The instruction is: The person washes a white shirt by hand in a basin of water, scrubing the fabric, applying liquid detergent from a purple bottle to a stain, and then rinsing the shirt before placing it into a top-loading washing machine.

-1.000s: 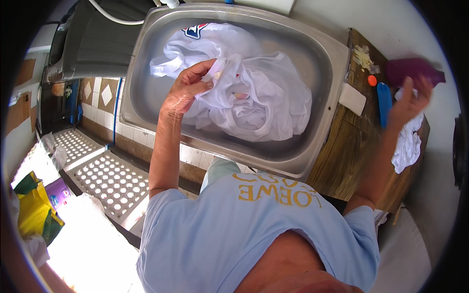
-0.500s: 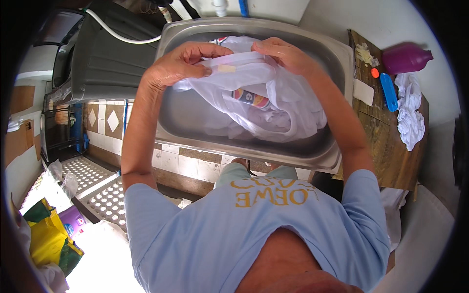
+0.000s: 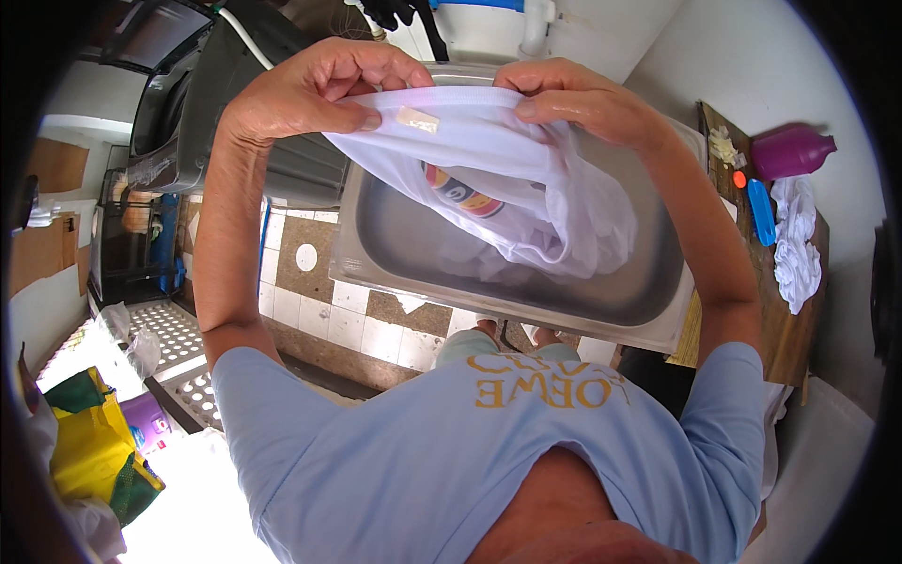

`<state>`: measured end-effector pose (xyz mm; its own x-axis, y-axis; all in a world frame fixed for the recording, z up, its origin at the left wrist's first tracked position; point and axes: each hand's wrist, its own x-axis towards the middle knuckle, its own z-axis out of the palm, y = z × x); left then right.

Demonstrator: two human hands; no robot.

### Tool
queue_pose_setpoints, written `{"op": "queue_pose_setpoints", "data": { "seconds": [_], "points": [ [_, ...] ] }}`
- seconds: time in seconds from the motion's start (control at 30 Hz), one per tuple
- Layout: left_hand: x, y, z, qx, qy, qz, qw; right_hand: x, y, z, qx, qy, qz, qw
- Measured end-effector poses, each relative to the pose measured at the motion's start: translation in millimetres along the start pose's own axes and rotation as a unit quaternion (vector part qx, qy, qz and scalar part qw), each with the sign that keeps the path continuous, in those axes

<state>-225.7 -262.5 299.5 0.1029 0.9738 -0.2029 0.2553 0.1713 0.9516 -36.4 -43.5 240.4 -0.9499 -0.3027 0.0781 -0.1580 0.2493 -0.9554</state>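
Above the steel sink (image 3: pixel 648 310), a white garment (image 3: pixel 526 202) is being held up by its collar edge, its lower folds hanging down into the basin. Left of the sink, a dark machine (image 3: pixel 202 113) is being left untouched. The collar is being pinched closed by the left hand (image 3: pixel 315 94) and the right hand (image 3: pixel 573 99). Right of the sink, a white cloth (image 3: pixel 797 249), purple bottle (image 3: pixel 791 152) and blue brush (image 3: pixel 760 211) are lying on a wooden counter (image 3: pixel 785 338).
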Motion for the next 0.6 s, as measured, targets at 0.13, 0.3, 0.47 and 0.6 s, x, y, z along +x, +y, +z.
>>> {"op": "queue_pose_setpoints", "data": {
  "seconds": [0.13, 0.3, 0.47, 0.6],
  "points": [
    [-15.4, 0.3, 0.3, 0.010, 0.021, -0.011, 1.000, 11.3, 1.5, 10.1, 0.034, -0.003, 0.000, 0.999],
    [-15.9, -36.3, -9.2, -0.011, 0.031, -0.024, 0.999, 26.0, 44.2, 21.6, 0.146, 0.011, 0.030, 0.989],
    [3.5, -100.3, -1.6, -0.121, 0.049, -0.010, 0.991, 26.8, 98.3, 24.6, 0.272, 0.023, 0.111, 0.956],
    [17.8, -148.9, 4.6, -0.216, 0.074, -0.027, 0.973, 29.9, 134.7, 32.0, 0.403, 0.070, 0.178, 0.895]
  ]
}}
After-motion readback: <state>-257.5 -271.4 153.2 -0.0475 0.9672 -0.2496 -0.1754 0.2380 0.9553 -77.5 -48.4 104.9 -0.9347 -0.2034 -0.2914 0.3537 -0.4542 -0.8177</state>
